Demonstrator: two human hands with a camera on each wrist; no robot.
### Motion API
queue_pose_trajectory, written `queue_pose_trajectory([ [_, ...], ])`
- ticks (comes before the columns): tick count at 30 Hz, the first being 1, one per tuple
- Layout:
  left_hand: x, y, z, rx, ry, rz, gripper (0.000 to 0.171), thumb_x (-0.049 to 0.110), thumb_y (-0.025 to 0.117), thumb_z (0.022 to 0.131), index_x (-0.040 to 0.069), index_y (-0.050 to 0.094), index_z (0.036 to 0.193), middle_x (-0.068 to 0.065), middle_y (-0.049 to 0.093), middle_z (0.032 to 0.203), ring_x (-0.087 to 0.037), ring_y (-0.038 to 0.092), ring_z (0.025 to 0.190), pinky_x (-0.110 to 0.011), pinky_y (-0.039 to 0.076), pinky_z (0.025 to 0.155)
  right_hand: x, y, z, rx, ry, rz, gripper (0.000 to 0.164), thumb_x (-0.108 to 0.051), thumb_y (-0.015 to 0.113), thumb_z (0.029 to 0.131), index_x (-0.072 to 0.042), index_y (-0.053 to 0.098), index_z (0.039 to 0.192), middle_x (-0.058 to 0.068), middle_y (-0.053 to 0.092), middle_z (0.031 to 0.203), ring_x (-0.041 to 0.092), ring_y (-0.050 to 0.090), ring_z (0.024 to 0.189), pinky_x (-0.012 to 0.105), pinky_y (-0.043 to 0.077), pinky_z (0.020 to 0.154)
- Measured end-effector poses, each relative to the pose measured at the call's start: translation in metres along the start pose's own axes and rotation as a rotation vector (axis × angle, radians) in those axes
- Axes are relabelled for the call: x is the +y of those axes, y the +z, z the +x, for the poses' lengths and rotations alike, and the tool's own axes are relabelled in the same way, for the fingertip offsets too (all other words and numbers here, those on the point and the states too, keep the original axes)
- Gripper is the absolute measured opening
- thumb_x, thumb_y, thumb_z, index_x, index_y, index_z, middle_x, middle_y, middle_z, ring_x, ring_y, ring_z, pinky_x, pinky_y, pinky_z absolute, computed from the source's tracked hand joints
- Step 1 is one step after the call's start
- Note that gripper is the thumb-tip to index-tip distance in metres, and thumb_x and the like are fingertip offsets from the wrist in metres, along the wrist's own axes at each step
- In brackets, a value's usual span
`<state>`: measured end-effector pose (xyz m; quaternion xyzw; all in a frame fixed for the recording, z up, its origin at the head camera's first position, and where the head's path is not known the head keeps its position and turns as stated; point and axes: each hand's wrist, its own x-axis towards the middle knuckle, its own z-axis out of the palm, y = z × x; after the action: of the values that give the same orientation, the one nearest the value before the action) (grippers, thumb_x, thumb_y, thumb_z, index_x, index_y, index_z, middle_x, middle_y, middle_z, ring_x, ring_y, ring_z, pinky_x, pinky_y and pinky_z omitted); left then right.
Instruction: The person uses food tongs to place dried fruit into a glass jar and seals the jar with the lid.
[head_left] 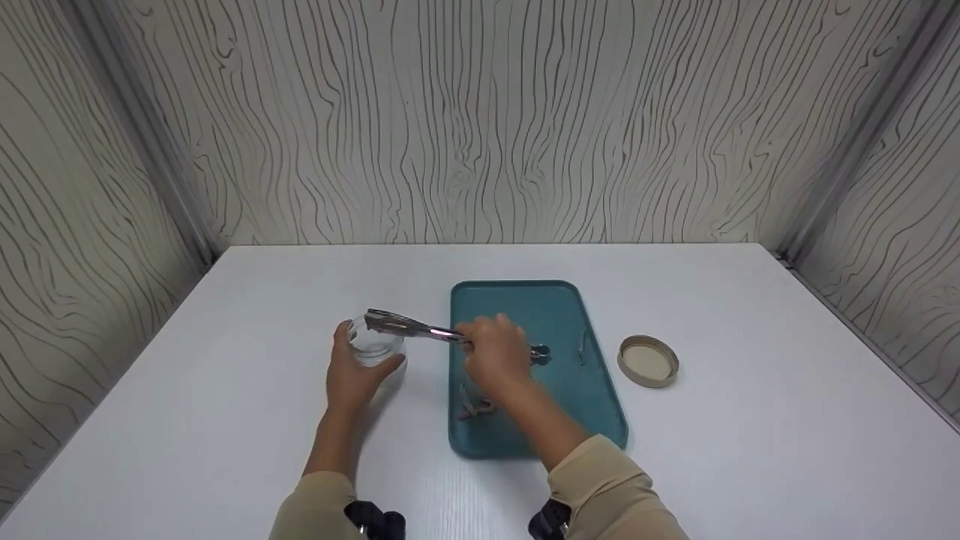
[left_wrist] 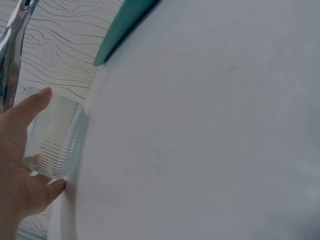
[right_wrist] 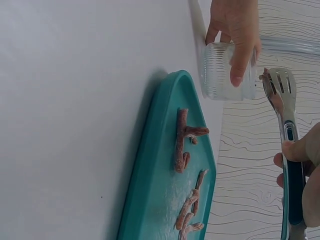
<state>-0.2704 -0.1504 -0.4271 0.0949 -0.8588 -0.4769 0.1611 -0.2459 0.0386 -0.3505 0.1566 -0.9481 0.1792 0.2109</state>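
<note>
Left hand (head_left: 352,381): grips one glass jar (left_wrist: 57,132)
Right hand (head_left: 498,355): grips one pair of tongs (head_left: 421,328)
Tray (head_left: 517,300): one, holding at least two brown pieces (right_wrist: 180,142)
Lid (head_left: 649,361): one

1. The tray (head_left: 517,300) lies mid-desk (head_left: 750,322), with the wall (head_left: 465,135) behind.
2. Left of the tray is the jar (head_left: 379,343), inside the left grip (head_left: 355,381).
3. Right of the tray lies the lid (head_left: 649,361).
4. Tongs (head_left: 431,331) reach leftward from the right grip (head_left: 496,354), tips above the jar's mouth.
5. Dried pieces (right_wrist: 180,142) lie on the tray.
</note>
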Motion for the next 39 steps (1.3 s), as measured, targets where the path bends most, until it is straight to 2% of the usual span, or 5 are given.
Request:
queue_pose_trajectory([
  [6, 0.0004, -0.0003, -0.0008, 0.002, 0.034, -0.023, 0.091, 0.027, 0.075, 0.064, 0.005, 0.019, 0.133, -0.015, 0.031, 0.133, -0.029, 0.026, 0.122, -0.042, 0.020, 0.099, -0.0026, 0.0024, -0.0015, -0.055, 0.039, 0.000, 0.021, -0.009, 0.062, 0.077, -0.019, 0.069, 0.094, -0.003, 0.058, 0.074, 0.014, 0.043, 0.066, 0.027, 0.037, 0.058],
  [12, 0.0012, -0.0002, -0.0009, 0.005, 0.039, -0.009, 0.091, 0.029, 0.075, 0.063, 0.006, 0.021, 0.132, -0.015, 0.031, 0.133, -0.030, 0.025, 0.122, -0.042, 0.020, 0.099, -0.0016, 0.0049, -0.0026, -0.041, 0.016, -0.037, 0.023, -0.007, 0.062, 0.075, -0.020, 0.069, 0.093, -0.003, 0.061, 0.078, 0.016, 0.048, 0.069, 0.033, 0.040, 0.064],
  [20, 0.0010, -0.0020, -0.0009, 0.003, 0.055, -0.029, 0.091, 0.029, 0.075, 0.064, 0.005, 0.021, 0.132, -0.016, 0.031, 0.133, -0.030, 0.025, 0.122, -0.041, 0.020, 0.100, -0.0017, 0.0048, -0.0024, -0.052, 0.023, -0.022, 0.023, -0.007, 0.061, 0.076, -0.019, 0.068, 0.095, -0.003, 0.061, 0.080, 0.015, 0.046, 0.070, 0.032, 0.039, 0.064],
  [26, -0.0005, -0.0004, -0.0021, 0.021, 0.066, -0.055, 0.089, 0.027, 0.076, 0.062, 0.006, 0.025, 0.130, -0.015, 0.036, 0.129, -0.029, 0.030, 0.120, -0.042, 0.022, 0.098, 0.0006, 0.0049, -0.0037, -0.065, 0.026, -0.010, 0.023, -0.008, 0.061, 0.076, -0.019, 0.068, 0.096, -0.003, 0.060, 0.079, 0.014, 0.042, 0.066, 0.029, 0.036, 0.059],
  [39, -0.0011, 0.0003, -0.0011, 0.033, 0.071, -0.068, 0.084, 0.023, 0.077, 0.062, 0.009, 0.027, 0.128, -0.012, 0.041, 0.126, -0.028, 0.034, 0.116, -0.043, 0.024, 0.097, 0.0034, 0.0020, -0.0055, 0.016, -0.024, 0.012, 0.026, -0.007, 0.064, 0.073, -0.016, 0.066, 0.097, -0.001, 0.060, 0.085, 0.016, 0.045, 0.069, 0.032, 0.039, 0.062],
])
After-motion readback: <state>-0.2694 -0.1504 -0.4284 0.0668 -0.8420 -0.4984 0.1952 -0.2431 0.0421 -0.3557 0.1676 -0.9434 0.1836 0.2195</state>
